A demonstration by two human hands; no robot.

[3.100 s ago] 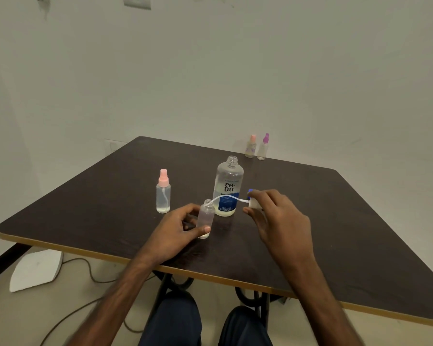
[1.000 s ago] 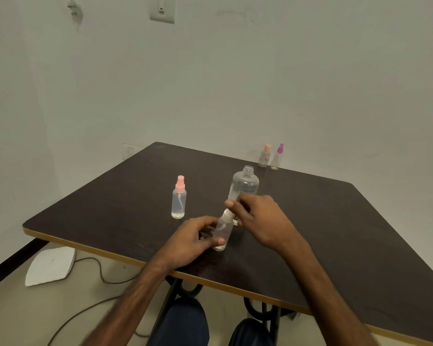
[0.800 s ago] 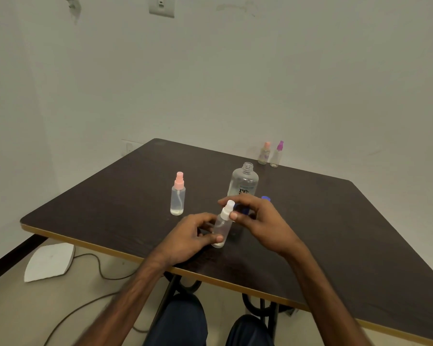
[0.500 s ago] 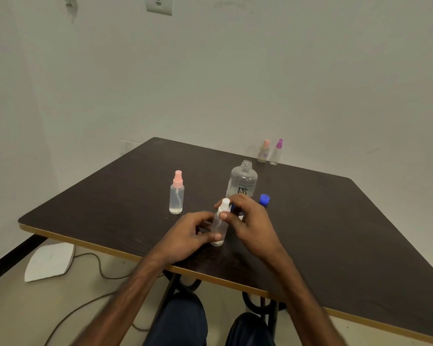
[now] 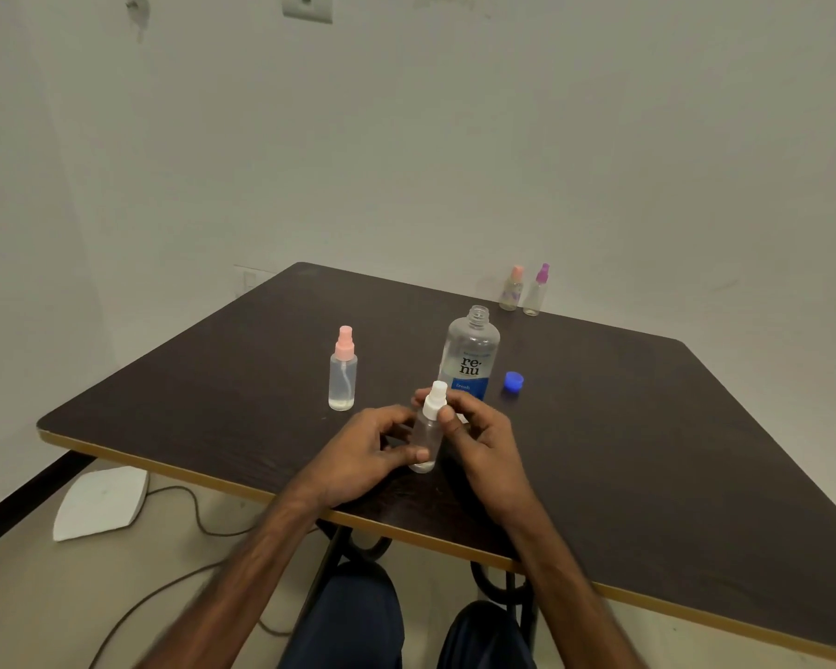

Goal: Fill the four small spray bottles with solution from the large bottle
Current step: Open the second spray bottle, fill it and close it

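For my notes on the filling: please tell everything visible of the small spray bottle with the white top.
The white-topped spray bottle is small, of clear plastic as it looks, with a white spray head on its neck. It stands upright on the dark table near the front edge, in front of the large renu bottle. The left hand holds its body; the right hand pinches the head. Its fill level cannot be told.

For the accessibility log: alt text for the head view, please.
A left hand grips a white-topped spray bottle upright on a dark table while the right hand pinches its top. Behind stand the open large bottle, a blue cap, a pink-topped spray bottle, and two small bottles at the far edge.
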